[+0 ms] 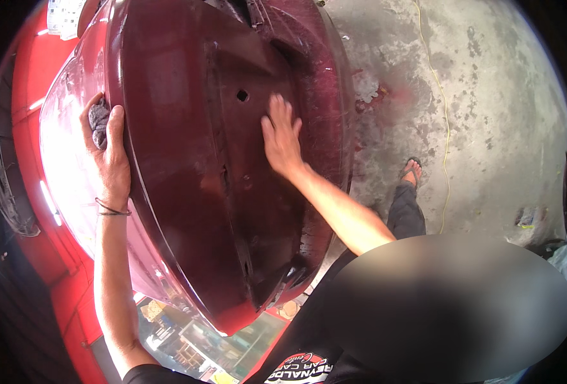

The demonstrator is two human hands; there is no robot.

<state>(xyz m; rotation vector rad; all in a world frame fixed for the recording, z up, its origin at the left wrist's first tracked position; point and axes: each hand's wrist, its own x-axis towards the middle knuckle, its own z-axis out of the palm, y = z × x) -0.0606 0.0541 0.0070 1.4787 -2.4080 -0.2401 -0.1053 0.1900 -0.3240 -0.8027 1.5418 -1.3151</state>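
A large dark red car body panel [171, 137], glossy and curved, fills the middle of the head view. A small diamond-shaped hole [242, 95] and some narrow slots are cut in it. My left hand [111, 144] is at the panel's left edge, fingers curled around a crumpled dark grey rag [98, 121]; the thumb lies along the edge. Over the panel's right half, just right of the hole, my right hand [282, 136] is spread palm down and holds nothing. Its fingertips are slightly blurred, and whether the palm touches the paint I cannot tell.
Stained grey concrete floor [488, 96] lies to the right, crossed by a thin yellow cord [448, 128]. My sandalled foot [411, 171] stands there. Red structure [34, 137] runs along the left. Below the panel, a glass surface [232, 339] shows various items.
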